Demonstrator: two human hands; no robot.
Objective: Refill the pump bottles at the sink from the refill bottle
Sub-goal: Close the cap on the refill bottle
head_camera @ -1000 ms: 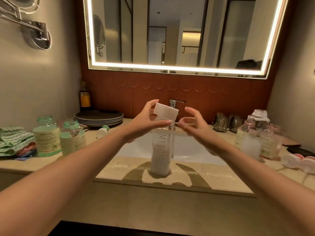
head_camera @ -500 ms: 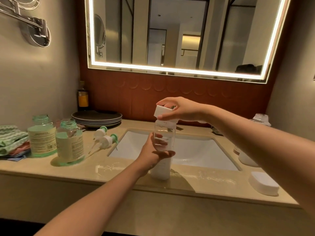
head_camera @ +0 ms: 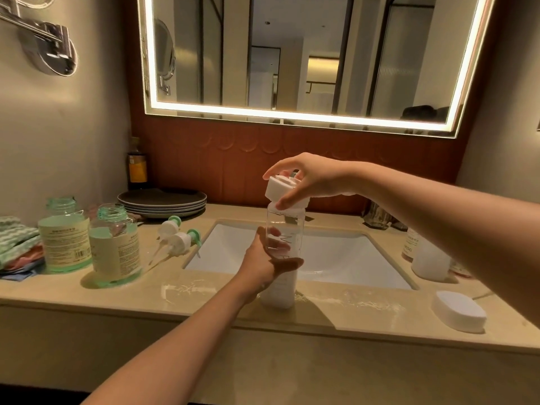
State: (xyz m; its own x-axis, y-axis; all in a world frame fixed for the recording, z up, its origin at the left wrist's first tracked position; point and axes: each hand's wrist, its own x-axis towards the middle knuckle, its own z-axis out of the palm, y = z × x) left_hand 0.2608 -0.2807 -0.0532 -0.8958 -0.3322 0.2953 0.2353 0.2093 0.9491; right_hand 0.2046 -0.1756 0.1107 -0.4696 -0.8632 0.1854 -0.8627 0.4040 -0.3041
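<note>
Left hand [head_camera: 263,267]: had gone down from the cap to the middle of the refill bottle [head_camera: 287,226] since one second before. It gripped the body with the thumb across the front and the fingers curled behind, where they showed through the clear wall. The forearm reached up from the lower left.
Right hand [head_camera: 306,176]: had come from beside the bottle to above it. The arm reached in from the right and the wrist was bent downward. Thumb and fingers pinched the white cap [head_camera: 280,192] from above.
White cap: sat tilted on the neck of the bottle; whether it was loose or fastened could not be told.
Refill bottle: stood upright on the countertop [head_camera: 204,296], at the front rim of the sink [head_camera: 336,258]. White liquid filled its lower part and the upper part was clear.
Pump bottles: the first pump bottle [head_camera: 62,235] and the second pump bottle [head_camera: 115,244], both green, stood open side by side, left of the sink and well apart from the refill bottle.
Pump heads [head_camera: 184,241]: lay on their sides between the second pump bottle and the sink.
</note>
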